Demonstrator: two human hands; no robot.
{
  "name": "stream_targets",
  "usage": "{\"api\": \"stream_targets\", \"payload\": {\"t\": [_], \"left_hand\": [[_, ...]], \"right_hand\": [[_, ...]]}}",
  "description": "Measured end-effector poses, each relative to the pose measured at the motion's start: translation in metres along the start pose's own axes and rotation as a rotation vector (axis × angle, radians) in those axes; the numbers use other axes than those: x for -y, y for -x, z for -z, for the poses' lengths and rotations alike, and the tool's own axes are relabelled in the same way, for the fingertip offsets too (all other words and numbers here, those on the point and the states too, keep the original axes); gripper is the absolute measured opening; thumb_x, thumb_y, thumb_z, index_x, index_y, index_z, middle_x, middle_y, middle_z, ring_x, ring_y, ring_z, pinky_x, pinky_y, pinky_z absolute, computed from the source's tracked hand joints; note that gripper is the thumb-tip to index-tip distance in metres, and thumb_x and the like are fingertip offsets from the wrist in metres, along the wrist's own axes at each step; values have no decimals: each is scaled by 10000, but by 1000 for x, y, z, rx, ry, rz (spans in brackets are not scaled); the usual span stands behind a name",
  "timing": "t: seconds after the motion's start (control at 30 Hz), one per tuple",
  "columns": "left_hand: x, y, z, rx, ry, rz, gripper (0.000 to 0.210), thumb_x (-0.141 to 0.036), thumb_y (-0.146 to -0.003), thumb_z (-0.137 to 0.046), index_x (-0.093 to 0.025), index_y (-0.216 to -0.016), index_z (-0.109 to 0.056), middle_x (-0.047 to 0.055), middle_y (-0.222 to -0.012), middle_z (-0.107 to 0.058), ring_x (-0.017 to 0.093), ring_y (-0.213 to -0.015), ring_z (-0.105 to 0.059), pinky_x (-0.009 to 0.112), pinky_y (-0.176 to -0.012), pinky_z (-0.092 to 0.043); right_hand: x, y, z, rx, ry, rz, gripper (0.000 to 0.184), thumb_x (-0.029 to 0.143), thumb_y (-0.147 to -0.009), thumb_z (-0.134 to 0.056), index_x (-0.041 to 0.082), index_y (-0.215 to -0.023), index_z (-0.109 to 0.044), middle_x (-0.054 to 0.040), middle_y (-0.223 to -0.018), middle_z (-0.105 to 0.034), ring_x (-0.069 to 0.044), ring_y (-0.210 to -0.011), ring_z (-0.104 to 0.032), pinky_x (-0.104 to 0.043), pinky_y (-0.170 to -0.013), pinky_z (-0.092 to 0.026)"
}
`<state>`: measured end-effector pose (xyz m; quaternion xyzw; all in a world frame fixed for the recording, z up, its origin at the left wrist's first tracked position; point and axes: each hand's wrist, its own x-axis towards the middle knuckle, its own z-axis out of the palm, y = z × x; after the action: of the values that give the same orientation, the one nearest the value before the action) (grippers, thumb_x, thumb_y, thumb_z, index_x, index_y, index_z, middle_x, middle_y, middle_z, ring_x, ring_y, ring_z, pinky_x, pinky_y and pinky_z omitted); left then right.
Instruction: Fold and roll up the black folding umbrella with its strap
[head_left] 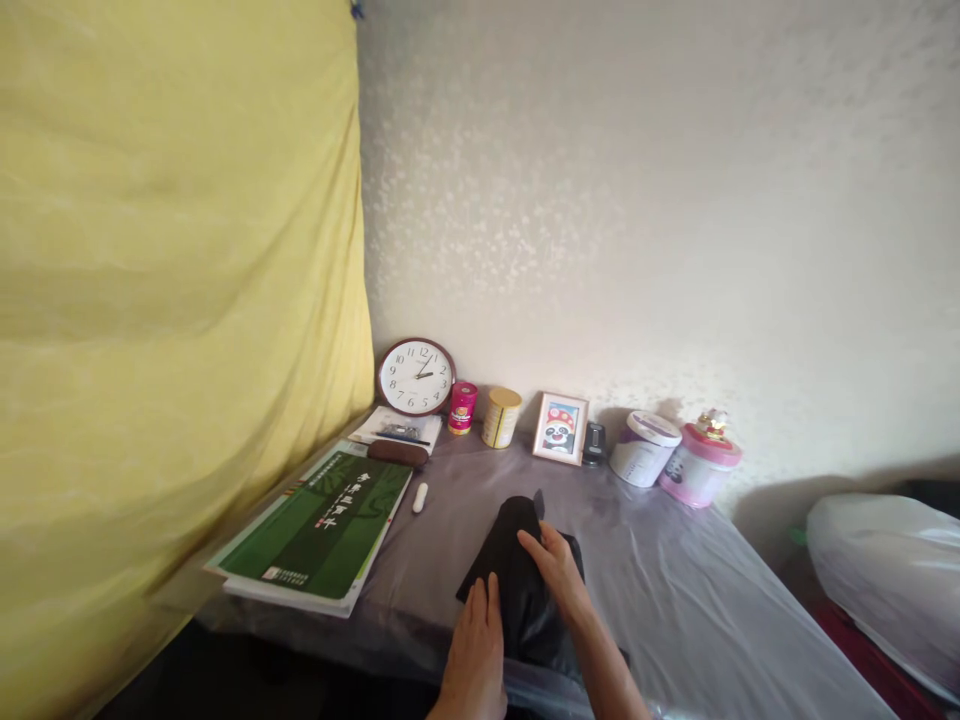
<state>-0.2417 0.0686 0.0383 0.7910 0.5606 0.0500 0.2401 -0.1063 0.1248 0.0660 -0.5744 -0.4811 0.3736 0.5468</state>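
A folded piece of black cloth [521,590] lies near the front edge of the table; its exact kind I cannot make out. My left hand [476,640] rests flat along the cloth's lower left side, fingers stretched out and close together. On the cloth's upper right part is my right hand [556,570], its thumb and bent fingers taking hold of the fabric. Part of the cloth is hidden beneath both hands. A small white oblong object [420,498] lies on the table to the left, beyond the cloth.
Left of the cloth is a green book [322,520], with a brown case [396,455] at its far end. Along the wall stand a clock [416,377], a pink can [463,408], a yellow-lidded tin [501,418], a panda picture frame [560,428] and two tubs [645,450]. A yellow curtain [180,250] hangs left.
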Motion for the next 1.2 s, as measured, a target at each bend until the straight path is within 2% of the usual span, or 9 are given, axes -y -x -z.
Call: {"api": "stream_targets", "payload": {"t": [0.2,0.4,0.53,0.63,0.7,0.77,0.93,1.07,1.2], "left_hand": [[11,-11,-19,-50,-14,-47,948,64,-530,-476,-46,-1379,-67,195,-1472,-121,271,-1361,-157,359,-1103,-226],[30,-15,-27,-101,46,-136,876,-16,-584,-471,-11,-1381,-108,171,-1476,-149,222,-1359,-186,312,-1106,-228],[45,-12,-34,-125,70,-192,819,-110,-629,-504,31,-1362,-168,212,-1439,-250,231,-1324,-287,304,-1076,-292],[51,-9,-38,-296,28,-169,796,-190,-631,-555,-21,-1350,-257,208,-1374,-382,281,-1261,-387,372,-1031,-360],[49,-7,-37,-462,-20,-146,758,-214,-632,-576,-93,-1334,-317,178,-1338,-436,299,-1219,-432,413,-999,-391],[45,-8,-33,-534,-55,-216,679,-237,-658,-569,-148,-1303,-375,148,-1313,-466,289,-1181,-469,412,-974,-416],[35,-17,-29,-458,-59,-370,685,-298,-670,-553,-152,-1313,-368,134,-1368,-410,297,-1232,-415,436,-1016,-381],[29,-24,-35,-360,-40,-293,792,-223,-617,-552,-106,-1355,-291,139,-1453,-269,300,-1325,-266,437,-1082,-289],[27,-30,-40,-257,-23,-200,726,-94,-666,-455,-112,-1367,-265,117,-1456,-263,252,-1339,-245,386,-1107,-250]], "right_hand": [[-15,-15,-23,106,-52,-62,312,448,-636,-651,170,-769,-603,-14,-687,-647,-188,-664,-606,-290,-592,-491],[-29,-28,-23,63,286,-19,228,388,-659,-625,168,-687,-568,40,-546,-523,-120,-534,-496,-232,-481,-380],[-36,-33,-24,120,400,-41,228,354,-691,-604,166,-820,-584,52,-535,-512,-113,-525,-497,-226,-486,-367],[-36,-32,-26,238,381,-82,287,375,-744,-542,163,-935,-571,37,-558,-568,-128,-533,-539,-238,-505,-400],[-32,-30,-27,347,338,-64,286,399,-790,-480,167,-926,-578,-3,-637,-648,-141,-594,-585,-249,-556,-432],[-26,-27,-28,422,343,-14,288,400,-822,-434,170,-877,-599,-37,-731,-698,-146,-652,-607,-257,-613,-449],[-13,-19,-30,463,509,84,266,305,-836,-417,191,-906,-647,-24,-799,-718,-150,-716,-631,-257,-686,-455],[-11,-8,-27,435,611,223,281,278,-853,-406,219,-931,-670,-21,-887,-705,-161,-832,-626,-262,-775,-444],[-12,1,-19,372,660,385,268,292,-870,-431,255,-948,-685,-20,-906,-700,-184,-874,-592,-300,-814,-444]]}}
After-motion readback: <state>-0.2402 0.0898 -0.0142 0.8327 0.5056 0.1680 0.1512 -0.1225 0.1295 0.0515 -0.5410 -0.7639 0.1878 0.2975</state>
